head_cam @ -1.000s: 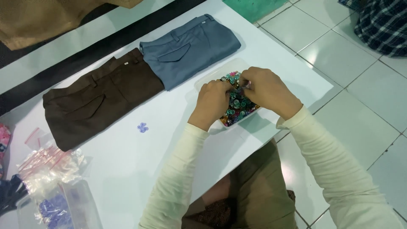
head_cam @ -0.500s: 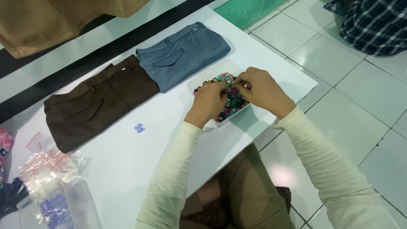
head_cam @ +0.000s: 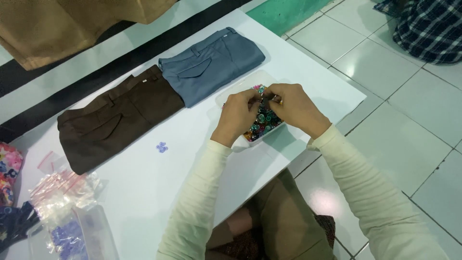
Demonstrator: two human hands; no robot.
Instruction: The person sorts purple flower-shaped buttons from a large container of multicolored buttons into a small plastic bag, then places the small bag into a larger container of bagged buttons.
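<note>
Far left: clear bags [head_cam: 60, 190] of small blue pieces are lying at the edge of the white surface [head_cam: 144, 192]; a lone purple piece [head_cam: 162, 147] is sitting apart.
Middle: folded brown trousers [head_cam: 115, 118] are lying touching folded grey-blue trousers [head_cam: 209, 62].
Left hand [head_cam: 236, 115]: hovering over the clear tray of coloured beads [head_cam: 262, 123], fingertips pinching together on something too small to tell.
Right hand [head_cam: 296, 108]: fingertips meeting the left's, closing on the same tiny item.
Risk: the tray is sitting near the surface's edge; I judge a nudge from a wrist could be tipping beads onto the tiled floor [head_cam: 409, 110].
</note>
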